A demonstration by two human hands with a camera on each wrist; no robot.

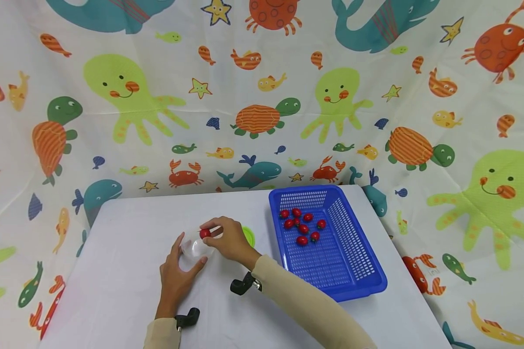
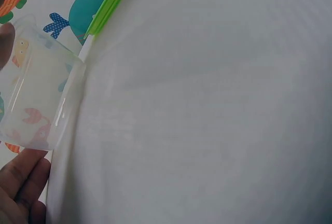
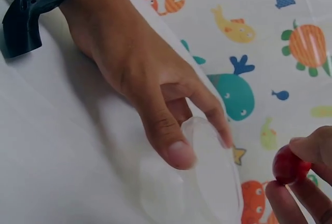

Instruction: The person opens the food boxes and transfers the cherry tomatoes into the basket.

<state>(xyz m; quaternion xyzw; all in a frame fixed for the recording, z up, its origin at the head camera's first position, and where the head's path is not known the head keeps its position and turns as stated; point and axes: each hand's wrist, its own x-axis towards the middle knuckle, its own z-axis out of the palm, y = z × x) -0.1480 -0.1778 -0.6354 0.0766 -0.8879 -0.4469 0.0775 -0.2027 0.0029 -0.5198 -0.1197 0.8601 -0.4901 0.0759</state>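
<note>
A clear plastic cup (image 1: 195, 249) is in my left hand (image 1: 176, 275), with thumb and fingers spread around its sides. My right hand (image 1: 232, 239) pinches a red cherry tomato (image 1: 204, 233) between thumb and fingertips, close over the cup's mouth in the head view. From the right wrist, the tomato (image 3: 287, 167) shows beside the cup's rim, and the left thumb lies at that rim. In the left wrist view the see-through cup (image 2: 41, 92) appears tilted, fingers near one end. A bright green round lid (image 1: 249, 237) lies partly hidden behind the right hand.
A blue plastic basket (image 1: 353, 261) stands on the right of the white-covered table (image 1: 113, 276), with several cherry tomatoes (image 1: 303, 229) in its far half. The right forearm passes in front of the basket's near left side. A sea-animal print curtain (image 1: 227, 106) hangs behind the table.
</note>
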